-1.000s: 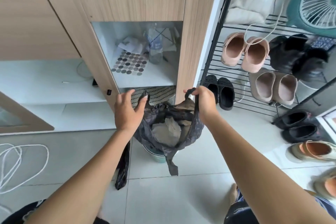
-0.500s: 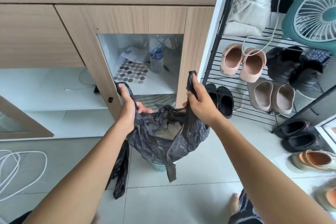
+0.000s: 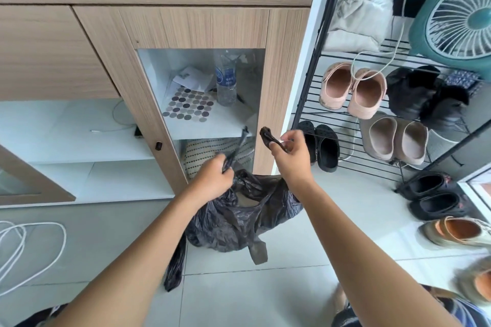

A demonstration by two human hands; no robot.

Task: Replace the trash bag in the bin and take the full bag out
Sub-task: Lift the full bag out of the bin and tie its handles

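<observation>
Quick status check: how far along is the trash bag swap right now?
Done: the full black bag is gathered up with its handles pulled free. In hand: the left hand and the right hand each pinch a handle, apart, not yet knotted. Left: tying, carrying it out, and relining; the bin is hidden behind the bag, no fresh liner visible.

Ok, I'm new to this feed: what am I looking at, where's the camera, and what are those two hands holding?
There is no machine here: a person wears one wide-angle camera on the head, looking down at their own arms. The left hand and the right hand each pinch one handle of a black trash bag, which looks full. The bag's mouth is not yet tied. It sits low in front of a wooden cabinet on the tiled floor. A shoe rack stands to the right. A second strip of black plastic hangs below the left forearm.
</observation>
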